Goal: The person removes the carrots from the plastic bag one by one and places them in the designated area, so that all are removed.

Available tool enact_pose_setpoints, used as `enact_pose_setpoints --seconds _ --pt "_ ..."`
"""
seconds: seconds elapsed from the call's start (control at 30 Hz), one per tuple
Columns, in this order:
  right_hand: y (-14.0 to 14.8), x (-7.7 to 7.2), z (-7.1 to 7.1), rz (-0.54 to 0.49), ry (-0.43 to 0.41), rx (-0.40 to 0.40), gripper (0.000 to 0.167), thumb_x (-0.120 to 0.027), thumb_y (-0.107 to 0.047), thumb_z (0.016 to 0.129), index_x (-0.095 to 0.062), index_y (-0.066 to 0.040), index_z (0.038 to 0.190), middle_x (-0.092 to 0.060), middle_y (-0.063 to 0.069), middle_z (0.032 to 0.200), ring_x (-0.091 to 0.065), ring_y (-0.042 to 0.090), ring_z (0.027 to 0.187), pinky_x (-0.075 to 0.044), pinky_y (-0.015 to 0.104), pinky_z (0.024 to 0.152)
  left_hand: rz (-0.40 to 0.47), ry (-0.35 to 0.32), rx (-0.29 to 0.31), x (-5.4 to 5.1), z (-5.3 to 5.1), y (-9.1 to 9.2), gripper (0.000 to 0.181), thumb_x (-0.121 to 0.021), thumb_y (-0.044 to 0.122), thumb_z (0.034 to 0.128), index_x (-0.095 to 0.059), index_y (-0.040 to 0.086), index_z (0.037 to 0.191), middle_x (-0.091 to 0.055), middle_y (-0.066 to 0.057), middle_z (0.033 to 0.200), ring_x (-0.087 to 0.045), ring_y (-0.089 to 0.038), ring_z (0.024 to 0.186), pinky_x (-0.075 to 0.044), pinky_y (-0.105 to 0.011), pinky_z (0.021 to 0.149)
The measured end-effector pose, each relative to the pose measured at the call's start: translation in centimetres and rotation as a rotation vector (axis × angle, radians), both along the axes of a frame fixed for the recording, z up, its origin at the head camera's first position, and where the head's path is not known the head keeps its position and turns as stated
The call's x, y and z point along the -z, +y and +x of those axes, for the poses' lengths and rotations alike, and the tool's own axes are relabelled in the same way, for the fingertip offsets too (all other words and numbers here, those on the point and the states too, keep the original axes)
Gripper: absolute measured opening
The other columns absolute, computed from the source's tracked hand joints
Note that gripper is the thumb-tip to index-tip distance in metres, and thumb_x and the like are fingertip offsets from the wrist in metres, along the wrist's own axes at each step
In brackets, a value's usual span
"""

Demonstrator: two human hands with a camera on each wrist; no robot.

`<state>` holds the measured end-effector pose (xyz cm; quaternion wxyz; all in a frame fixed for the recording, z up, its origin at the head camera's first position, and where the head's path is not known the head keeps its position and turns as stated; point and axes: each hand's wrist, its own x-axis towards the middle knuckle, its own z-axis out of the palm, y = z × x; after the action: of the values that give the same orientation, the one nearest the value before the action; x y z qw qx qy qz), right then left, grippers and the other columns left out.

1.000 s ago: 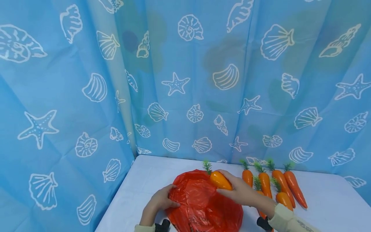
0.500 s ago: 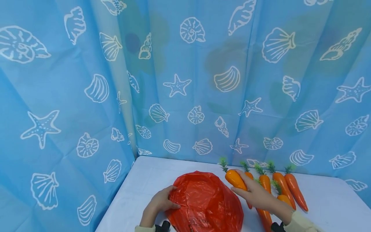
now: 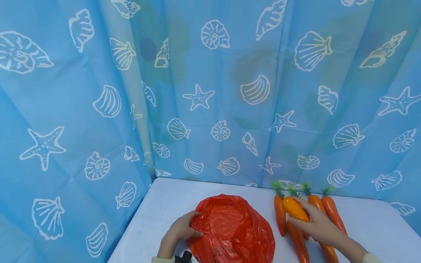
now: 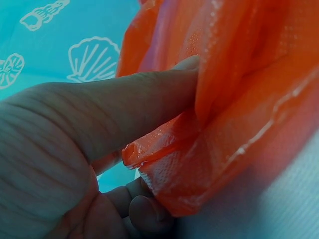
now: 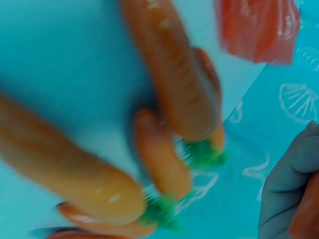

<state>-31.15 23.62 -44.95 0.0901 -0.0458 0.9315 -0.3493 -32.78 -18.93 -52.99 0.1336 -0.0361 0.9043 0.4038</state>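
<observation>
In the head view my left hand (image 3: 181, 227) holds the left rim of a red plastic bag (image 3: 227, 226), which lies spread with its mouth upward. The left wrist view shows the thumb (image 4: 134, 102) over the bag's folded edge (image 4: 239, 124) and fingertips below it. My right hand (image 3: 317, 223) grips a plump orange artificial carrot (image 3: 295, 209) above a group of others. Near it lie a slim carrot (image 3: 279, 217) and a longer one (image 3: 298, 243). In the right wrist view only part of the right hand (image 5: 284, 194) and the held carrot (image 5: 306, 214) show.
More carrots with green tops, such as the far-right carrot (image 3: 333, 212), lie on the white table (image 3: 371, 226); the right arm hides some. A blue seashell-printed curtain (image 3: 213, 91) rises behind and left of the table.
My right hand has carried the carrot rightward from over the bag to above the other carrots. The left hand stays on the bag's rim.
</observation>
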Motion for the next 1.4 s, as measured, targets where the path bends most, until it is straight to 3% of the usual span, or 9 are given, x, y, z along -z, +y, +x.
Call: enact_pose_setpoints --seconds 0.13,0.33,0.4,0.6,0.9,1.03,1.13,1.4 --pt "2.8 0.4 0.3 -0.012 -0.007 0.044 0.089 -0.069 -0.052 0.088 -0.024 -0.011 0.153 -0.056 0.017 0.119 -0.054 0.021 0.073 -0.056 0.030 0.063 -0.008 0.010 -0.003 -0.1 0.3 0.4 0.081 -0.091 0.014 0.0640 -0.056 0.012 0.137 -0.060 -0.014 0.133 -0.059 -0.033 0.110 -0.056 -0.053 0.088" --pt "7.5 1.5 0.6 -0.019 -0.060 0.131 0.094 -0.065 -0.054 0.090 -0.016 -0.001 0.150 -0.054 0.016 0.104 -0.052 0.024 0.062 -0.053 0.035 0.052 0.003 0.009 -0.005 -0.2 0.7 0.9 0.082 -0.091 0.015 0.0636 -0.056 0.012 0.137 -0.060 -0.014 0.133 -0.059 -0.033 0.110 -0.056 -0.053 0.089" --pt "8.8 1.9 0.8 -0.004 -0.087 0.164 0.100 -0.064 -0.059 0.088 -0.014 0.003 0.149 -0.054 0.016 0.103 -0.052 0.023 0.066 -0.053 0.034 0.054 0.012 0.006 -0.006 -0.2 0.9 1.1 0.082 -0.091 0.015 0.0632 -0.056 0.012 0.137 -0.060 -0.014 0.133 -0.059 -0.033 0.110 -0.056 -0.053 0.088" --pt "11.3 3.4 1.1 0.013 -0.148 0.241 0.114 -0.068 -0.065 0.082 -0.014 0.015 0.143 -0.049 0.035 0.114 -0.058 0.023 0.079 -0.059 0.037 0.064 0.027 0.006 0.004 -0.5 1.2 1.0 0.083 -0.091 0.017 0.0635 -0.055 0.012 0.139 -0.060 -0.014 0.134 -0.059 -0.032 0.108 -0.057 -0.053 0.087" --pt "11.8 5.9 1.0 0.045 -0.144 0.330 0.116 -0.067 -0.070 0.078 -0.022 0.018 0.139 -0.052 0.037 0.113 -0.056 0.028 0.085 -0.058 0.042 0.074 -0.018 0.060 0.027 -1.8 0.5 -0.3 0.083 -0.090 0.019 0.0654 -0.054 0.012 0.140 -0.059 -0.013 0.135 -0.058 -0.031 0.112 -0.056 -0.052 0.090" --pt "11.4 7.0 1.1 0.015 -0.181 0.409 0.107 -0.070 -0.060 0.082 -0.021 0.017 0.138 -0.048 0.037 0.117 -0.054 0.035 0.092 -0.055 0.054 0.087 -0.052 0.063 0.020 -1.9 0.2 -0.7 0.084 -0.090 0.019 0.0655 -0.053 0.013 0.140 -0.058 -0.013 0.136 -0.057 -0.032 0.114 -0.055 -0.053 0.091" --pt "11.2 7.5 1.5 0.003 -0.210 0.474 0.100 -0.072 -0.054 0.084 -0.022 0.016 0.135 -0.048 0.036 0.114 -0.054 0.039 0.094 -0.051 0.058 0.091 -0.044 0.041 0.018 -1.6 0.2 -0.6 0.083 -0.090 0.017 0.0655 -0.054 0.013 0.140 -0.059 -0.013 0.136 -0.058 -0.032 0.112 -0.056 -0.052 0.089" --pt "10.9 8.3 2.8 0.043 -0.265 0.550 0.087 -0.073 -0.045 0.086 -0.026 0.013 0.130 -0.052 0.029 0.101 -0.053 0.033 0.084 -0.055 0.037 0.071 0.012 0.034 0.069 -0.2 0.3 -0.3 0.086 -0.090 0.020 0.0657 -0.051 0.011 0.142 -0.057 -0.015 0.137 -0.058 -0.033 0.114 -0.055 -0.053 0.091"
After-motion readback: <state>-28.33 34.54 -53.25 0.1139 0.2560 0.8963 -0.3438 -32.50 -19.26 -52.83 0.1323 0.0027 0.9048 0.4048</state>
